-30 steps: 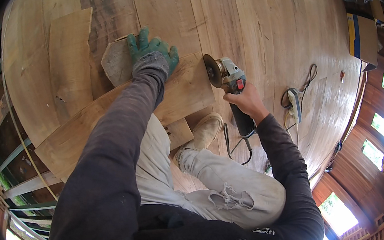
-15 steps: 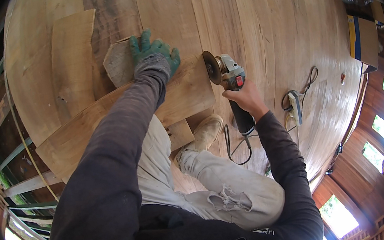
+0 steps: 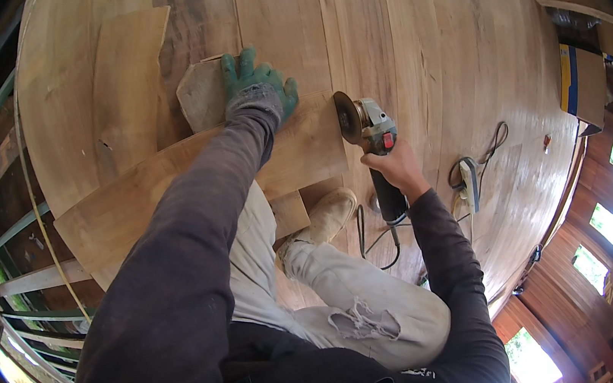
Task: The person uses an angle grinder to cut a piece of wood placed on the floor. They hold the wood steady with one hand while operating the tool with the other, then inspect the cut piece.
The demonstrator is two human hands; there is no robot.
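Note:
My left hand (image 3: 259,88), in a green and grey work glove, lies with fingers spread at the right side of a pale angular wooden block (image 3: 201,99). Beneath that wrist runs a long wooden plank (image 3: 307,144), set across the floorboards and over my leg area. My right hand (image 3: 400,167) is bare and wraps round the body of an angle grinder (image 3: 390,195) with a grey head and a red switch. Its dark round disc (image 3: 348,117) stands at the plank's right end; whether it touches the wood, I cannot tell. The glove hides part of the block.
A power strip (image 3: 469,185) and black cord lie on the wooden floor (image 3: 441,45) to the right. My shoe (image 3: 334,215) is beside a short wood piece (image 3: 290,214). Another loose board (image 3: 128,75) lies far left. A cardboard box (image 3: 586,87) stands at the right; open framing borders the left.
The view has shifted slightly, so the floor things appear a little to the right. My right hand still grips the grinder near the plank's end, and the left hand keeps its place by the block.

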